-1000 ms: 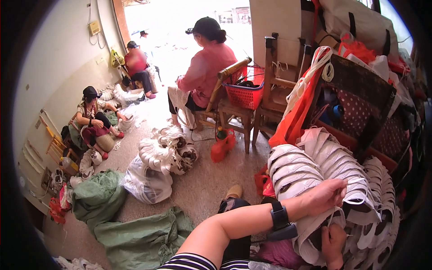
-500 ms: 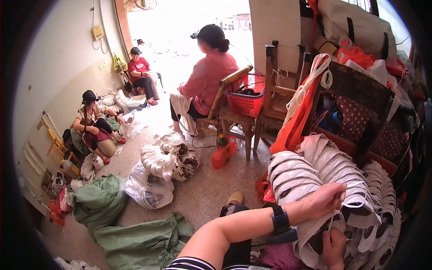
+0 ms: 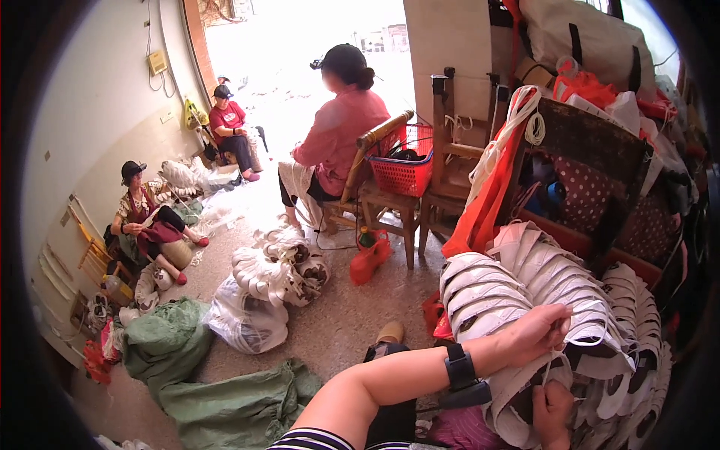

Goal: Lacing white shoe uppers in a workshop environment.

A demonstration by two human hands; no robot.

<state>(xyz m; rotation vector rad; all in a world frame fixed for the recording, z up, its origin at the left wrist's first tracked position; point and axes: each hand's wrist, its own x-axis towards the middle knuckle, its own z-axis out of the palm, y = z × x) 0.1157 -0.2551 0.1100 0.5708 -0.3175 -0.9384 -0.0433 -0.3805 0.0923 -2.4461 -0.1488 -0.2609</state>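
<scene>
The person's left hand was closed above a white shoe upper, its fingertips drawn together beside the nearest stacked pieces; whether they pinched a thin thread could not be told at this size. The right hand, lower down, was curled tightly around the edge of that same upper, next to its dark opening. The upper lay at the lower right, in front of long nested stacks of similar uppers (some with white laces hanging loose). A dark watch circled the left wrist.

On the floor to the left lay a green sack, and beyond it a clear plastic bag next to a bundle of white pieces. A red basket stood on a wooden chair behind a seated co-worker in a pink shirt.
</scene>
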